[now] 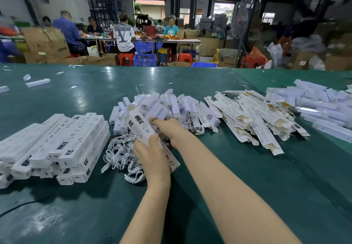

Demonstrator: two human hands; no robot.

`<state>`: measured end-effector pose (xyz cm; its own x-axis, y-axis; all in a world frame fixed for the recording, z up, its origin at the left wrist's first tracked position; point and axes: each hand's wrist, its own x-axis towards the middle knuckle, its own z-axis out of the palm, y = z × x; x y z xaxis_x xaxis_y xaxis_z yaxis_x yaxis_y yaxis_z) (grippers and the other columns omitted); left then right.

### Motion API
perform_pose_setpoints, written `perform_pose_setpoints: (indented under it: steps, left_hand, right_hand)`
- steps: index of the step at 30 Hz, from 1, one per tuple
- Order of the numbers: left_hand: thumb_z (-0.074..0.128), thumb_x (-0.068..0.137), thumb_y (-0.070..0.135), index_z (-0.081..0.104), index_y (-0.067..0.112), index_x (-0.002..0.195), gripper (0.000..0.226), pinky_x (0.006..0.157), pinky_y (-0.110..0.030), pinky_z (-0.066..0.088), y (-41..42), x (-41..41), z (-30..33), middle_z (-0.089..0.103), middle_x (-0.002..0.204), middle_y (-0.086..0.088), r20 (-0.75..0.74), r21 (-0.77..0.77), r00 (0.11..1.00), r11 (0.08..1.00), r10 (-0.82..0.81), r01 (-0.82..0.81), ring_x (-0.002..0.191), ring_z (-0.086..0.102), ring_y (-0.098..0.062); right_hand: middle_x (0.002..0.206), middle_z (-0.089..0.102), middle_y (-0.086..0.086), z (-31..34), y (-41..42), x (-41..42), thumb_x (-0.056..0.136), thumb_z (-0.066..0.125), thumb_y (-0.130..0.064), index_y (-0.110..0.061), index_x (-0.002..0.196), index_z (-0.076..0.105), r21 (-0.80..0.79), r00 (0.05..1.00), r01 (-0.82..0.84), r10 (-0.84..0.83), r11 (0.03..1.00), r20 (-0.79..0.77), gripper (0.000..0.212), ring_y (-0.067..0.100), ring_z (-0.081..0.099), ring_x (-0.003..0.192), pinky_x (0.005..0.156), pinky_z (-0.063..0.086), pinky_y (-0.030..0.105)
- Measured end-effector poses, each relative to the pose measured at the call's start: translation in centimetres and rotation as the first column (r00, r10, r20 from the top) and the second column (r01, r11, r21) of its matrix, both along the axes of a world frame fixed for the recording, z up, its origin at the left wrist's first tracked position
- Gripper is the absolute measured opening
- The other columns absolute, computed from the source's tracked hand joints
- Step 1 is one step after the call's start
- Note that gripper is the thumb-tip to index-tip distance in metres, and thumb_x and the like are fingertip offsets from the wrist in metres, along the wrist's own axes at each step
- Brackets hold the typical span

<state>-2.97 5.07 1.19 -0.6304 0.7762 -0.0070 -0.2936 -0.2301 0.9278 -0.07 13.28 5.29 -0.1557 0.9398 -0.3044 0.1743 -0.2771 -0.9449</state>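
My left hand [152,158] grips a long white printed carton [140,126], tilted with its open end pointing away from me. My right hand [171,129] reaches past the carton into a heap of small white devices [171,106]; its fingertips are hidden there, so I cannot tell whether it holds anything. A tangle of white cables [120,156] lies on the green table [76,215] just left of my left hand.
Closed white cartons [57,148] are stacked at the left. Flat unfolded cartons [253,116] lie in a pile at the right, with more white boxes [322,104] beyond. Loose white pieces [38,82] lie far left. People work at tables behind.
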Motion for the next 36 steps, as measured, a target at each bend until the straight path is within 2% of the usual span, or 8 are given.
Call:
perform_pose_setpoints:
  steps: [9, 12, 15, 19, 22, 26, 32, 36]
  left_hand:
    - [0.052, 0.091, 0.035, 0.051, 0.026, 0.105, 0.017, 0.098, -0.049, 0.044, -0.3, 0.2, 0.3, 0.052, 0.122, -0.006, -0.019, -0.025, 0.998, 0.998, -0.054, 0.054, 0.114, 0.052, -0.027]
    - [0.063, 0.088, 0.035, 0.052, 0.027, 0.1, 0.018, 0.069, -0.035, 0.052, -0.3, 0.6, -0.1, 0.062, 0.1, -0.003, -0.041, -0.01, 0.975, 0.976, -0.218, 0.217, 0.083, 0.063, -0.019]
    - [0.064, 0.093, 0.027, 0.054, 0.024, 0.108, 0.018, 0.049, -0.023, 0.05, -0.5, 1.1, -0.1, 0.068, 0.09, -0.002, -0.164, -0.018, 0.912, 0.925, -0.377, 0.379, 0.057, 0.063, -0.012]
    - [0.061, 0.096, 0.022, 0.06, 0.03, 0.111, 0.017, 0.051, -0.024, 0.052, -1.0, 1.7, 0.1, 0.073, 0.093, 0.004, -0.232, -0.072, 0.788, 0.818, -0.57, 0.571, 0.062, 0.069, -0.018]
    - [0.06, 0.097, 0.021, 0.062, 0.026, 0.111, 0.015, 0.05, -0.025, 0.054, -1.3, 1.8, 0.5, 0.073, 0.095, 0.001, -0.226, -0.133, 0.708, 0.741, -0.669, 0.658, 0.065, 0.07, -0.02]
    - [0.063, 0.094, 0.027, 0.064, 0.037, 0.113, 0.021, 0.057, -0.026, 0.055, -1.8, 1.7, 0.6, 0.073, 0.103, 0.002, -0.313, -0.205, 0.586, 0.656, -0.747, 0.727, 0.076, 0.073, -0.024]
    - [0.063, 0.081, 0.036, 0.054, 0.05, 0.131, 0.052, 0.085, -0.026, 0.051, -1.6, 1.2, 0.4, 0.068, 0.113, 0.027, -0.644, -0.233, 0.504, 0.775, -0.576, 0.588, 0.098, 0.069, -0.005]
    - [0.065, 0.085, 0.029, 0.049, 0.071, 0.119, 0.056, 0.094, -0.019, 0.046, -1.9, 1.0, 0.4, 0.061, 0.119, 0.037, -0.726, -0.197, 0.452, 0.787, -0.518, 0.585, 0.111, 0.059, 0.007]
  right_hand:
    - [0.085, 0.06, 0.005, -0.6, -0.8, 2.0, 0.096, 0.054, -0.026, -0.015, 0.101, 0.054, 0.084, 0.985, 0.128, -0.117, 0.988, -0.127, 0.012, 0.016, 0.054, 0.064, 0.053, 0.042, 0.021]
    - [0.086, 0.063, 0.005, -1.0, -2.4, 5.9, 0.103, 0.045, -0.027, -0.025, 0.097, 0.045, 0.076, 0.92, 0.143, -0.104, 0.987, -0.378, 0.006, 0.014, 0.062, 0.057, 0.049, 0.052, 0.025]
    - [0.091, 0.064, 0.007, -1.9, -3.8, 10.3, 0.1, 0.052, -0.025, -0.022, 0.104, 0.046, 0.2, 0.965, 0.147, -0.096, 0.969, -0.243, 0.008, 0.007, 0.055, 0.054, 0.044, 0.043, 0.018]
    - [0.088, 0.066, -0.002, -1.8, -5.2, 14.9, 0.087, 0.068, -0.038, -0.022, 0.107, 0.054, 0.448, 0.982, 0.177, -0.191, 0.876, -0.015, 0.03, -0.001, 0.049, 0.049, 0.048, 0.04, 0.016]
    - [0.064, 0.057, -0.012, -0.5, -6.5, 17.1, 0.069, 0.073, -0.058, -0.027, 0.094, 0.062, 0.508, 0.941, 0.337, -0.271, 0.793, -0.201, 0.041, 0.002, 0.042, 0.049, 0.047, 0.036, 0.016]
    - [0.054, 0.048, -0.007, 0.4, -6.7, 19.3, 0.084, 0.072, -0.035, -0.026, 0.096, 0.062, 0.423, 0.823, 0.514, -0.29, 0.746, -0.488, 0.018, 0.008, 0.035, 0.045, 0.042, 0.03, 0.019]
    - [0.058, 0.051, -0.004, 1.1, -6.9, 20.4, 0.096, 0.059, -0.018, -0.033, 0.081, 0.067, 0.365, 0.742, 0.541, -0.226, 0.757, -0.631, 0.022, 0.009, 0.041, 0.045, 0.038, 0.031, 0.018]
    - [0.055, 0.051, -0.012, 0.6, -6.8, 20.5, 0.088, 0.064, -0.028, -0.035, 0.091, 0.061, 0.515, 0.845, 0.511, -0.293, 0.688, -0.447, 0.008, 0.006, 0.04, 0.045, 0.039, 0.03, 0.016]
